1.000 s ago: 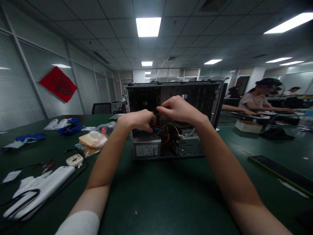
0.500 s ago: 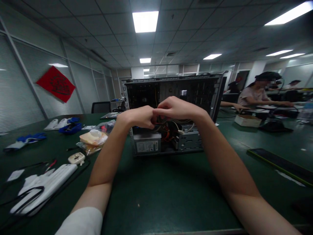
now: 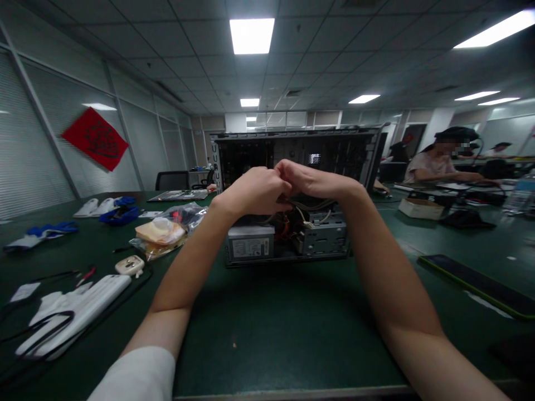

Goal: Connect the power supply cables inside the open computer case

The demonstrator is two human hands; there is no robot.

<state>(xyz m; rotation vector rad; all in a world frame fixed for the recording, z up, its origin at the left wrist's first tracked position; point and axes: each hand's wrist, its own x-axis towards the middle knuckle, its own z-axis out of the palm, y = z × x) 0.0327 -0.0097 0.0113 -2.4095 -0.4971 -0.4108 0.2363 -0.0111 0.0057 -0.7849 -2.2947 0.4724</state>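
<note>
An opened computer case (image 3: 292, 134) lies on its side in front of me, its inside facing me. My left hand (image 3: 258, 191) is closed before the case, over the power supply (image 3: 251, 245), with its fingers curled inward. My right hand (image 3: 308, 179) touches it, the fingertips bent down and pressed together. Whatever the fingers hold is hidden behind the hands. Below them run orange and dark cables (image 3: 285, 227), and a white connector (image 3: 308, 224) hangs by the metal drive cage (image 3: 326, 240).
On the green table (image 3: 267, 334) at left lie a white power strip (image 3: 79, 317), a beige plug adapter (image 3: 130, 265), plastic bags (image 3: 161, 234) and gloves (image 3: 45, 233). At right are a dark flat mat (image 3: 472, 284), a small box (image 3: 421, 208) and a seated person (image 3: 438, 161).
My left hand has moved right and slightly up, away from the left side of the case, and now meets my right hand, which has shifted a little to the right.
</note>
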